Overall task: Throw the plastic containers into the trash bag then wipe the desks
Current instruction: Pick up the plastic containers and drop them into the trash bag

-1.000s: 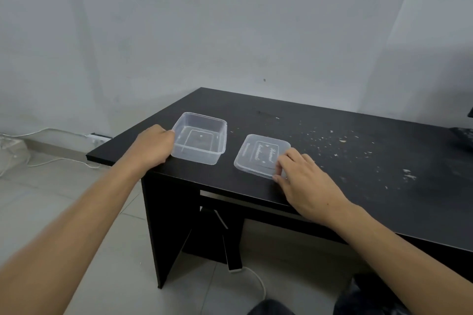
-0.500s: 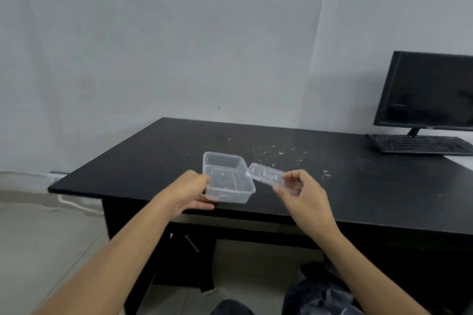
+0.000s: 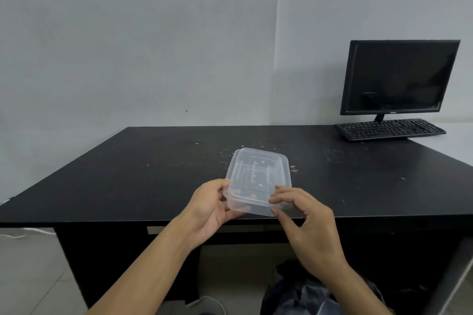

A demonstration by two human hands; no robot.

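Container (image 3: 245, 208) held in both hands over the desk's front edge

The clear plastic container is lifted off the black desk (image 3: 128, 174) and hangs above its near edge, roughly midway along the front. A clear lid (image 3: 258, 176) lies on top. At the far-left corner two rims show one beside the other, so I cannot tell whether the lid is pressed fully home.

The left hand (image 3: 212, 207) grips the near-left corner, thumb on the upper rim and fingers curled under the base. The right hand (image 3: 307, 222) pinches the near-right corner, its fingers (image 3: 284, 193) bent over the lid's edge and the thumb against the side wall below.

Behind the container, pale crumbs (image 3: 222, 153) are scattered across the middle of the desktop, thinning out toward the right. The left half of the top is bare dark surface right out to its left corner and its back edge, which meets the grey wall (image 3: 128, 33).

At the far right a dark monitor (image 3: 399, 77) stands against the wall with a black keyboard (image 3: 389, 129) just in front of it, both well apart from the hands.

Below the front edge, between the desk's supports, a dark trash bag (image 3: 302, 291) sits on the floor nearly under the right forearm, close to the person. Pale floor tiles (image 3: 30, 276) lie open to the left of the desk.
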